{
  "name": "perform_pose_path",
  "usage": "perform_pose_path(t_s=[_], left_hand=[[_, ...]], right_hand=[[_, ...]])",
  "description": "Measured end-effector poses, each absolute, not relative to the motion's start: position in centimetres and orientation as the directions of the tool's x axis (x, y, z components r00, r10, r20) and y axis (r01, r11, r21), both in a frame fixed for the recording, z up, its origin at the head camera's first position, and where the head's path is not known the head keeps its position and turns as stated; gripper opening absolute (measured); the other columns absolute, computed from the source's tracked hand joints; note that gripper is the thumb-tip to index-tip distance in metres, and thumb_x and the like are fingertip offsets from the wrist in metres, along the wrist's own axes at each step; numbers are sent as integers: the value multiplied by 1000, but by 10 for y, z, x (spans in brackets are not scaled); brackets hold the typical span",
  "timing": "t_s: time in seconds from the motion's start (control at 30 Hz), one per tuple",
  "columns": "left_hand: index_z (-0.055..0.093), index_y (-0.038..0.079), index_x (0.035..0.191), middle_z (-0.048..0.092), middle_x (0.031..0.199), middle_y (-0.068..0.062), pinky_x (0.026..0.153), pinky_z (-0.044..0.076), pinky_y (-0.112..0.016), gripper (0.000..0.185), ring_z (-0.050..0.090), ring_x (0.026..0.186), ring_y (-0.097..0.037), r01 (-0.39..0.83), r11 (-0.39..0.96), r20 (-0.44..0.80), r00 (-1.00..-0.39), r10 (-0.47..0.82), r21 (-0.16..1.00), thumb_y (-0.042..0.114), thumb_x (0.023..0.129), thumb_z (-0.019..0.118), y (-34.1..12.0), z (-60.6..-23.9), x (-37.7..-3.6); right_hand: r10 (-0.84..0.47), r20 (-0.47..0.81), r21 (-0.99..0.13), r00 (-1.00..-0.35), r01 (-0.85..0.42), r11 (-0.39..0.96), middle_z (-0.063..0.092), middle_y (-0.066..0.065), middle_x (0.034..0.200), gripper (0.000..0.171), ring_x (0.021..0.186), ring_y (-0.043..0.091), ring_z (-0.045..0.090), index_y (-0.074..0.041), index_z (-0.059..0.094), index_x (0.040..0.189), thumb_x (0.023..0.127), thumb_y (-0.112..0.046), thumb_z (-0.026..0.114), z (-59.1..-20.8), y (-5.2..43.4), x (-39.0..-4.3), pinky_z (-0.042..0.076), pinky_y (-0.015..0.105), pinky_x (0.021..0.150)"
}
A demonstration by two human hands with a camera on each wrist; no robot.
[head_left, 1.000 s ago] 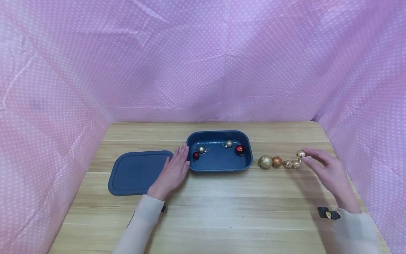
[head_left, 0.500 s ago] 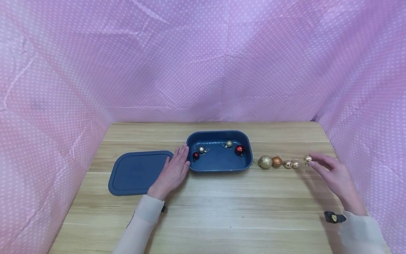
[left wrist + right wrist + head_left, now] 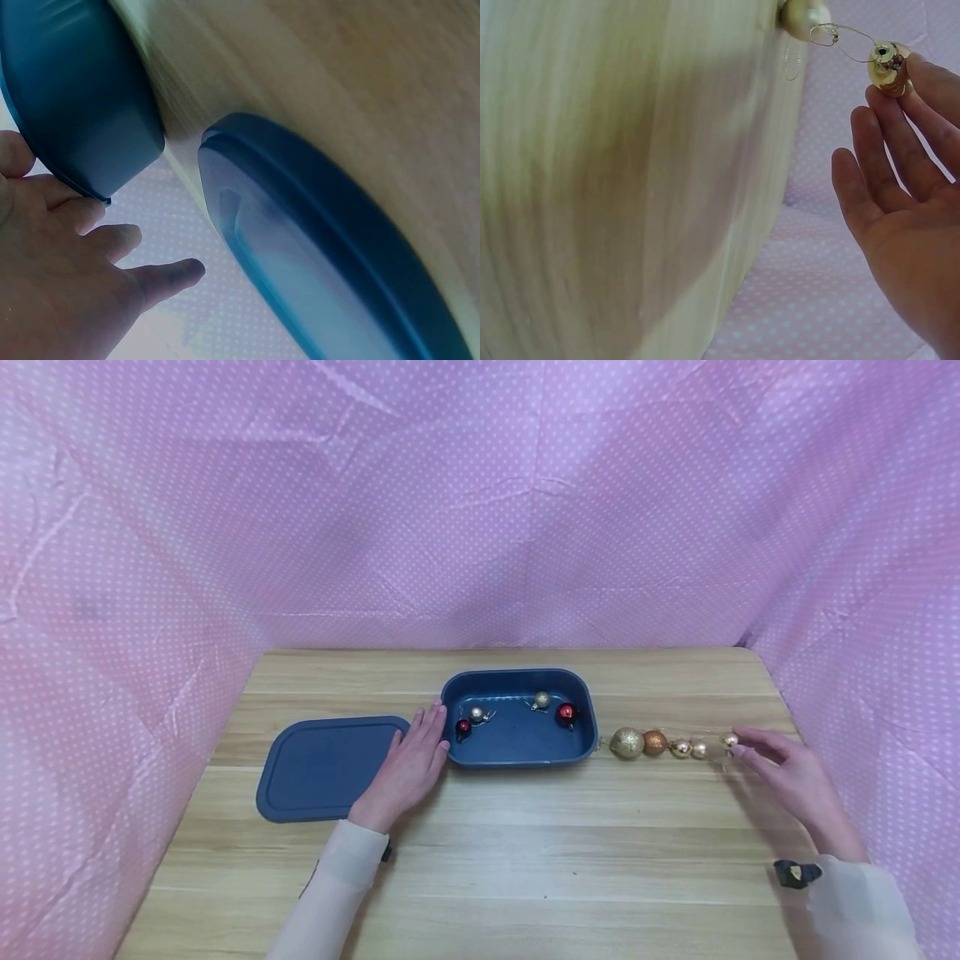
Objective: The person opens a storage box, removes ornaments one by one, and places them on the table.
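My right hand (image 3: 797,777) pinches a small shiny gold bauble (image 3: 728,741) between thumb and fingertips, at the right end of a row of baubles. In the right wrist view, a loop of gold string (image 3: 844,39) trails from the cap of this gold bauble (image 3: 889,71). To its left in the row are a matte gold bauble (image 3: 699,749), a shiny gold bauble (image 3: 681,747), an orange glitter bauble (image 3: 655,742) and a larger gold glitter bauble (image 3: 627,742). My left hand (image 3: 405,770) rests with extended fingers against the left side of a blue box (image 3: 517,765).
Inside the box lie a red bauble (image 3: 566,714), a dark red bauble (image 3: 462,727), a silver bauble (image 3: 476,714) and a gold glitter bauble (image 3: 542,699). The blue lid (image 3: 322,768) lies flat left of the box. Pink dotted cloth (image 3: 480,527) surrounds the wooden table (image 3: 525,860).
My right hand has moved right with the shiny gold bauble, away from the neighbouring matte one, and then slightly lower. The left hand and box have stayed still.
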State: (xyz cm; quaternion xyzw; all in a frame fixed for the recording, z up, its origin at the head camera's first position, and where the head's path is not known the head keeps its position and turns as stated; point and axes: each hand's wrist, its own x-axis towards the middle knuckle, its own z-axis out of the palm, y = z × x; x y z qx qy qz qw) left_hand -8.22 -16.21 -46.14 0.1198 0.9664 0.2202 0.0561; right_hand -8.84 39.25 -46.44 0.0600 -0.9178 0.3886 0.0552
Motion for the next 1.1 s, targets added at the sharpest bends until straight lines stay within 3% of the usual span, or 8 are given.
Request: perform_pose_path(t_s=[0.13, 0.27, 0.37, 0.7, 0.83, 0.93, 1.03, 1.1], left_hand=[[19, 8, 166, 14, 173, -7, 118, 18, -71, 60, 13, 158, -35, 208, 874, -53, -965, 257, 439, 31, 113, 37, -162, -462, -82], [18, 8, 166, 13, 173, -6, 118, 18, -71, 60, 13, 158, -35, 208, 875, -58, -964, 258, 437, 31, 113, 37, -162, -461, -82], [18, 8, 166, 13, 173, -7, 118, 18, -71, 60, 13, 158, -35, 208, 875, -60, -964, 260, 436, 31, 113, 37, -162, -461, -82], [19, 8, 166, 15, 173, -7, 118, 19, -71, 59, 15, 158, -35, 212, 873, -50, -964, 260, 439, 30, 113, 37, -162, -462, -82], [19, 8, 166, 15, 173, -7, 118, 19, -71, 59, 15, 158, -36, 215, 874, -48, -964, 261, 437, 30, 113, 37, -163, -462, -82], [18, 9, 166, 15, 173, -7, 118, 19, -71, 60, 15, 158, -36, 215, 874, -48, -964, 261, 436, 30, 113, 37, -163, -462, -82], [18, 8, 166, 15, 173, -7, 118, 19, -71, 59, 15, 158, -36, 215, 875, -49, -964, 261, 435, 30, 113, 37, -163, -462, -82], [19, 8, 166, 15, 173, -7, 118, 19, -71, 59, 15, 158, -36, 216, 874, -48, -964, 262, 435, 30, 113, 37, -163, -462, -82]], right_hand=[[-94, 155, -693, -983, -176, 699, 62, -26, 111, 34, 95, -23, 51, 5, 67, 128, 99, -12, 71, -468, 395, -91, 43, 2, 78], [-133, 136, -685, -982, -190, 703, 74, 9, 114, 35, 93, -21, 53, 5, 65, 131, 100, -10, 69, -472, 398, -93, 48, 6, 74], [-148, 98, -677, -984, -175, 715, 68, 31, 121, 36, 92, -21, 53, 5, 64, 133, 101, -11, 67, -473, 399, -95, 49, 7, 72], [-142, 44, -602, -989, -140, 786, 70, 29, 121, 39, 91, -26, 45, 0, 68, 132, 102, -24, 69, -475, 402, -103, 44, 8, 73], [-145, 37, -568, -989, -140, 811, 70, 28, 121, 39, 92, -27, 41, -2, 68, 132, 102, -27, 68, -477, 403, -105, 44, 15, 75], [-141, 34, -541, -989, -137, 830, 71, 27, 121, 38, 95, -13, 53, -4, 69, 132, 102, -28, 68, -478, 404, -106, 45, 22, 77], [-147, 28, -532, -989, -140, 835, 70, 28, 122, 38, 101, 20, 67, -3, 68, 132, 102, -27, 68, -480, 404, -107, 48, 34, 80], [-155, 21, -535, -988, -142, 833, 69, 29, 122, 38, 106, 42, 67, -2, 68, 131, 102, -26, 68, -481, 403, -108, 50, 44, 81]])
